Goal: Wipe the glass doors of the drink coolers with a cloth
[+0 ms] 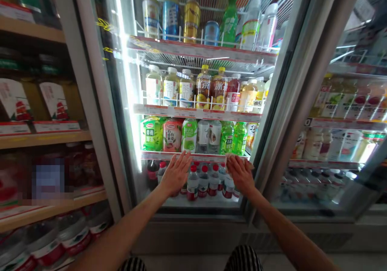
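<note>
My left hand point(175, 173) is stretched out with its fingers extended, in front of the lowest shelf edge of a drinks cooler; nothing shows in it. To the right, my right hand point(240, 172) presses over a crumpled pale cloth or tissue point(249, 164), its fingers lying across it. The cloth sits in front of the right end of the same shelf strip point(208, 158). Whether either hand touches glass or the strip, I cannot tell. Small red-capped water bottles point(192, 184) stand low behind and between the hands.
Above are a green tea bottle point(151, 134), a coconut drink bottle point(189, 136), iced tea bottles point(219, 86) and cans point(192, 20). A metal door frame point(298, 114) runs up the right. Wooden shelves point(45, 139) with jars stand left. Striped cloth covers my knees point(244, 259).
</note>
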Demonstrator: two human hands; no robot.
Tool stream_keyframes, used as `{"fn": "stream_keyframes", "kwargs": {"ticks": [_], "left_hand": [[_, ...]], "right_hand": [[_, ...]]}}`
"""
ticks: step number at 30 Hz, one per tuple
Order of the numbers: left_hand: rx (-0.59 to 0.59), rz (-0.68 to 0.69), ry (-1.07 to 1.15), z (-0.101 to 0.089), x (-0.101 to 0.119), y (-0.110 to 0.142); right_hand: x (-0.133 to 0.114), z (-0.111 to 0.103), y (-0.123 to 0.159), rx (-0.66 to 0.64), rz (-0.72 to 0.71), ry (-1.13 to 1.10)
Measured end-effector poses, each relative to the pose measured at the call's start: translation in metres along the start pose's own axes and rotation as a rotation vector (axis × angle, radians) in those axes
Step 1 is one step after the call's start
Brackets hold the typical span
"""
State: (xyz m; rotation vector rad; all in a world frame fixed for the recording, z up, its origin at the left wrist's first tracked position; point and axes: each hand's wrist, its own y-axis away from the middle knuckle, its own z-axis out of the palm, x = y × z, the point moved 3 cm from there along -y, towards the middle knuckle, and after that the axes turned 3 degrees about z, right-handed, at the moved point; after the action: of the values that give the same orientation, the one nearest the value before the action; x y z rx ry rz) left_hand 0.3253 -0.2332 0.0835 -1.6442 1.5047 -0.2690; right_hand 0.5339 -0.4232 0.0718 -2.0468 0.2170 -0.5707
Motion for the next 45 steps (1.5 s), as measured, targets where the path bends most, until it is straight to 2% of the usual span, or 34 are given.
{"fn": "stream_keyframes", "kwargs": {"ticks": [4,6,8,10,12,14,17,18,19,21,24,26,28,31,33,35,37,39,41,43,45], "left_hand": [[-0.019,0.003,-0.015,0.001,-0.007,0.0],[-0.027,-0.023,-0.015,0.0,-0.01,0.003],[-0.03,-0.058,-0.012,-0.001,-0.015,0.012],[-0.021,-0.085,-0.01,-0.005,-0.023,0.022],[-0.006,-0.115,-0.019,-0.011,-0.035,0.031],[0.008,-0.162,-0.032,-0.016,-0.049,0.037],[0.025,-0.249,-0.047,-0.023,-0.069,0.044],[0.027,-0.271,-0.052,-0.024,-0.073,0.047],[0.025,-0.287,-0.058,-0.025,-0.077,0.052],[0.015,-0.313,-0.071,-0.026,-0.084,0.063],[0.006,-0.347,-0.084,-0.028,-0.095,0.084],[0.013,-0.367,-0.091,-0.031,-0.105,0.096],[0.02,-0.388,-0.109,-0.034,-0.118,0.106],[0.015,-0.437,-0.153,-0.041,-0.136,0.118],[0.005,-0.462,-0.176,-0.045,-0.145,0.126],[-0.004,-0.468,-0.185,-0.047,-0.15,0.135],[-0.009,-0.469,-0.184,-0.05,-0.153,0.144],[-0.011,-0.468,-0.174,-0.053,-0.156,0.151],[-0.007,-0.482,-0.163,-0.055,-0.159,0.155],[0.004,-0.509,-0.156,-0.056,-0.163,0.154],[0.019,-0.531,-0.154,-0.056,-0.164,0.152]], "right_hand": [[0.016,-0.014,-0.09,0.222,0.207,0.013],[0.0,-0.008,-0.107,0.221,0.186,-0.001],[-0.035,0.007,-0.09,0.09,0.002,-0.035],[-0.07,0.021,-0.058,-0.06,-0.221,-0.077],[-0.087,0.027,-0.044,-0.135,-0.348,-0.106],[-0.083,0.021,-0.067,-0.104,-0.276,-0.104],[-0.062,0.005,-0.137,0.08,0.057,-0.068],[-0.062,0.002,-0.154,0.126,0.124,-0.063],[-0.067,0.003,-0.162,0.139,0.133,-0.067],[-0.094,0.013,-0.153,0.071,-0.015,-0.096],[-0.149,0.039,-0.104,-0.066,-0.37,-0.161],[-0.176,0.05,-0.092,-0.099,-0.495,-0.2],[-0.191,0.052,-0.115,-0.095,-0.464,-0.222],[-0.206,0.047,-0.177,-0.031,-0.261,-0.229],[-0.223,0.05,-0.195,-0.012,-0.218,-0.243],[-0.247,0.06,-0.184,-0.033,-0.326,-0.271],[-0.269,0.074,-0.159,-0.072,-0.475,-0.297],[-0.283,0.082,-0.145,-0.112,-0.556,-0.315],[-0.288,0.082,-0.156,-0.139,-0.528,-0.323],[-0.288,0.078,-0.179,-0.141,-0.425,-0.317],[-0.289,0.076,-0.19,-0.138,-0.36,-0.307]]}}
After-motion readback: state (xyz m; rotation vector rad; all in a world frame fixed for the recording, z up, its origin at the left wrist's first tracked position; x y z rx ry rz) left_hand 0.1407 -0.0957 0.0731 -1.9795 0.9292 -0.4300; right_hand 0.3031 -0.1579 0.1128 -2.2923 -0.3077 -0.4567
